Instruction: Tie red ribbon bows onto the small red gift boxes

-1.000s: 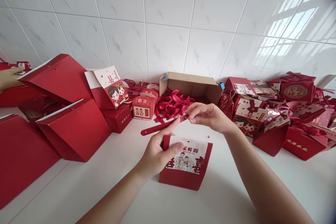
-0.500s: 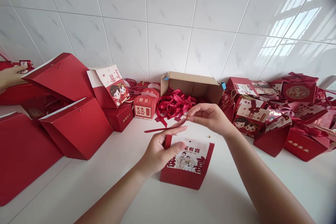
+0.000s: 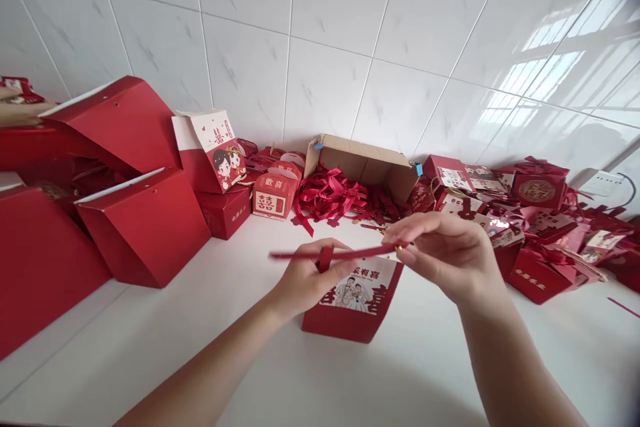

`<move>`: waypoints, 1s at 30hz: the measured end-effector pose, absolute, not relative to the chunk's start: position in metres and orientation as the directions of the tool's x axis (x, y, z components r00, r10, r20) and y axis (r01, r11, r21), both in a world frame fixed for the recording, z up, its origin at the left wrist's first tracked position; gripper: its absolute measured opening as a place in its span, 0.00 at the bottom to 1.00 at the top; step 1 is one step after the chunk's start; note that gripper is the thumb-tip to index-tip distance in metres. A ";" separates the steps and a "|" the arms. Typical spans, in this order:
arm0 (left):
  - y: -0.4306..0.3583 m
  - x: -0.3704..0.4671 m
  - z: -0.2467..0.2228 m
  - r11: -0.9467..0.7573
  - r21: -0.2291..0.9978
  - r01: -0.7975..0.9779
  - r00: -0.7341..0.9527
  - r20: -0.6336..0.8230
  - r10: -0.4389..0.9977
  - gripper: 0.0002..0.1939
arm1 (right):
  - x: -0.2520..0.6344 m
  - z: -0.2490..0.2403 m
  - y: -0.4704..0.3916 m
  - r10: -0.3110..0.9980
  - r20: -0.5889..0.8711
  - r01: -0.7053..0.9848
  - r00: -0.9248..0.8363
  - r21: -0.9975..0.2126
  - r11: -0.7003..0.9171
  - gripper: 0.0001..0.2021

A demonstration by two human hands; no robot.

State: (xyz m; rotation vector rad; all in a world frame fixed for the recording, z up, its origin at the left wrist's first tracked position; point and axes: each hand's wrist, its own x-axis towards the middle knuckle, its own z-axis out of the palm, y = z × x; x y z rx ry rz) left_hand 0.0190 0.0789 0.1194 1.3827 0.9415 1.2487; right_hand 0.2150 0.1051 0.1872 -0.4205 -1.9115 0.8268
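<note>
In front of me a red gift box [image 3: 337,327] stands on the white table, its pale front panel printed with a wedding couple. My left hand [image 3: 305,283] is at the box's top left, closed, with a red ribbon [image 3: 357,254] between thumb and fingers. That ribbon stretches flat above the box, its left end sticking out past my left hand. At its right end my right hand [image 3: 450,257] pinches the ribbon together with a small gold bead-like piece [image 3: 399,248]. The box's top edge is partly hidden behind the ribbon and my fingers.
An open cardboard box [image 3: 360,153] spills a tangle of red ribbons [image 3: 333,193] against the tiled wall. Large red boxes [image 3: 150,227] stand at left, finished-looking gift boxes [image 3: 540,273] pile up at right. Another person's hand [image 3: 23,110] shows at the far left.
My right hand has moved right and closer, drawing the ribbon out straighter. The left hand's fingers have curled around the ribbon. The view has shifted slightly.
</note>
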 end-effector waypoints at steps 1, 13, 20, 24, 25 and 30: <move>0.079 0.019 0.119 -0.196 0.978 -0.065 0.159 0.204 0.966 0.15 | 0.217 0.185 0.098 0.576 0.657 -0.018 -0.486 -0.667 0.745 0.07; 0.075 0.022 0.118 -0.311 0.949 0.050 0.132 0.303 0.944 0.15 | 0.209 0.137 0.078 0.478 0.772 0.616 -0.418 -0.146 0.774 0.05; 0.076 0.021 0.118 -0.329 0.944 0.032 0.148 0.321 0.936 0.13 | 0.202 0.135 0.079 0.418 0.812 0.620 -0.408 -0.090 0.779 0.06; 0.076 0.020 0.118 -0.311 0.950 0.026 0.161 0.303 0.939 0.14 | 0.202 0.137 0.081 0.369 0.848 0.603 -0.380 -0.075 0.794 0.06; 0.076 0.020 0.117 -0.305 0.952 0.024 0.167 0.296 0.940 0.14 | 0.202 0.138 0.081 0.355 0.860 0.608 -0.366 -0.068 0.791 0.06; 0.077 0.021 0.117 -0.274 0.962 0.011 0.165 0.268 0.949 0.15 | 0.202 0.135 0.090 0.350 0.873 0.600 -0.339 -0.086 0.796 0.05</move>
